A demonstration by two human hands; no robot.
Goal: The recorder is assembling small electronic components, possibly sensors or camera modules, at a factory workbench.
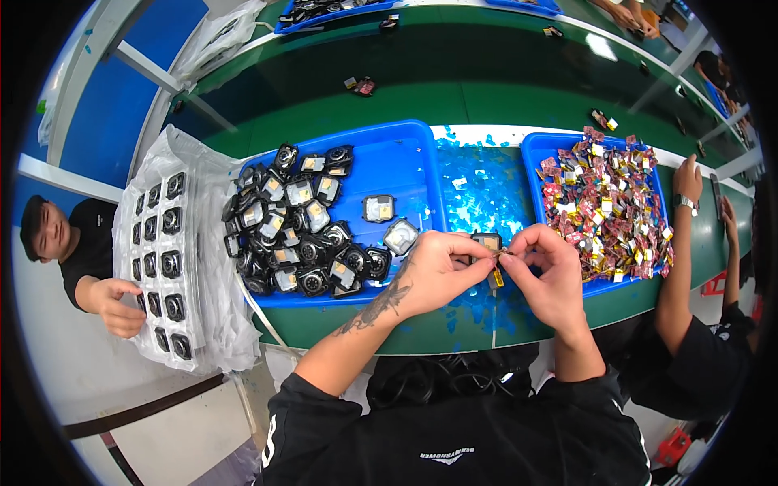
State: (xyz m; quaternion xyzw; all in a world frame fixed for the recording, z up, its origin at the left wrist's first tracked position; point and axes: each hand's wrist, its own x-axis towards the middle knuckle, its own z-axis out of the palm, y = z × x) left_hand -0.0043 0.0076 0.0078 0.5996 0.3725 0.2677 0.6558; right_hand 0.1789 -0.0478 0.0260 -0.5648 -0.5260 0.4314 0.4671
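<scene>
I have my left forearm [356, 328], darkly tattooed toward the wrist [403, 283], slanting up and rightward, while my right forearm [579, 350] rises more steeply. My left grip [442, 267] and right grip [551, 271] face each other, each pinching thumb [521, 274] to forefinger [530, 236], their fingertips [489, 263] close together.

Black short-sleeved shirt [466, 417] with white chest print [447, 458], dark tattoo [382, 304] on left forearm [350, 344]
</scene>
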